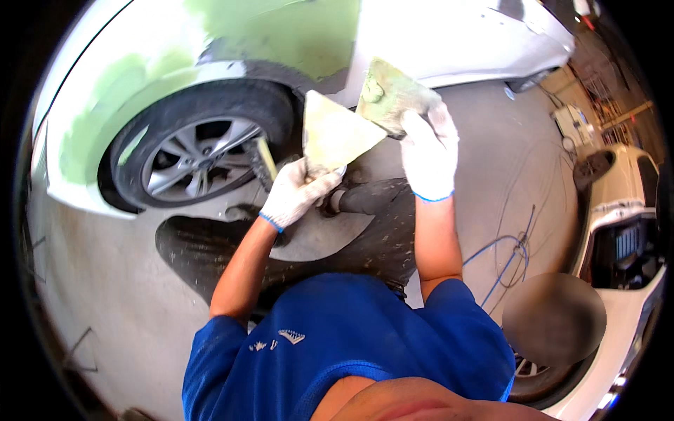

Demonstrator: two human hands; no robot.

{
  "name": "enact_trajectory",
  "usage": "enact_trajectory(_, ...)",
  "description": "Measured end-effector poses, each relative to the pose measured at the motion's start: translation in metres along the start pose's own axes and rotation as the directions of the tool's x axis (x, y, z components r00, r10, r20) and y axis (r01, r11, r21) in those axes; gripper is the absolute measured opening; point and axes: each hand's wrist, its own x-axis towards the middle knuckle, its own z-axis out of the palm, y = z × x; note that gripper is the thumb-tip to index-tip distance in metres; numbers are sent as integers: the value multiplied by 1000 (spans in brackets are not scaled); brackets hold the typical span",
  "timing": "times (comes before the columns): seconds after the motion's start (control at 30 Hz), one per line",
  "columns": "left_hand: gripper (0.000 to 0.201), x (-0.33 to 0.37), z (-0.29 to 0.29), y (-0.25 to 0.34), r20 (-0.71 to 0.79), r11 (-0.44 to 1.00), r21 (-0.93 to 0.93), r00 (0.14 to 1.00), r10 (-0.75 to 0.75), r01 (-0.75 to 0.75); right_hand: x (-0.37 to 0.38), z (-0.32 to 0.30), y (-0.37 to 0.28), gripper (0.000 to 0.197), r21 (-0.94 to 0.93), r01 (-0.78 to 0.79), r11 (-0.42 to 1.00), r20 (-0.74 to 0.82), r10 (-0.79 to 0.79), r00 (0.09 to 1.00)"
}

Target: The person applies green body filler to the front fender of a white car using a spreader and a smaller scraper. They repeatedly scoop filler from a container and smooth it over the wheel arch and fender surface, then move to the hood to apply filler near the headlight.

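Both of my hands wear white knit gloves with blue cuffs. My left hand point(296, 193) is closed round the narrow end of a pale yellow, fan-shaped putty spreader point(335, 133). A second, squarish putty spreader point(393, 95) is gripped at its lower corner by my right hand point(430, 151); a lump of light green filler point(372, 90) sticks to its left side. The two spreaders are close together, the left one's right corner near the lower edge of the right one. Behind them is a white car body point(428, 42) with broad patches of green filler point(281, 35) above the wheel arch.
Left of my hands stands the car's wheel point(200, 158), with a dark tyre and silver spokes. My bent legs in dark, spotted trousers point(337, 256) are beneath my arms. A blue hose point(502, 259) and thin cables lie on the grey floor. A beige car point(618, 231) stands at the right.
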Motion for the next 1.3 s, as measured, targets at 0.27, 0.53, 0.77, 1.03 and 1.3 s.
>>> enact_trajectory(0.27, 24, -16, -14, -2, -155, 969, -138, 971, 181, -203, 3, 15, -8, 27, -711, 201, 674, 337, 76, 938)
enact_trajectory(0.53, 24, -16, -22, -21, -91, 992, -59, 990, 107, -112, -2, 26, 17, 28, -291, -143, 946, 5, 151, 988)
enact_trajectory(0.77, 24, -26, -23, 23, -205, 974, -223, 979, 3, -49, -3, 2, 20, 29, -589, -122, 799, 131, 244, 961)
enact_trajectory(1.03, 33, -13, -14, -31, -109, 993, 99, 992, 68, -58, -9, 14, 19, 20, -350, -154, 924, 81, 194, 978)
enact_trajectory(1.3, 22, -21, 8, -32, -208, 989, -59, 971, 118, -133, -7, -2, 9, 27, -548, -119, 828, 210, 274, 939)
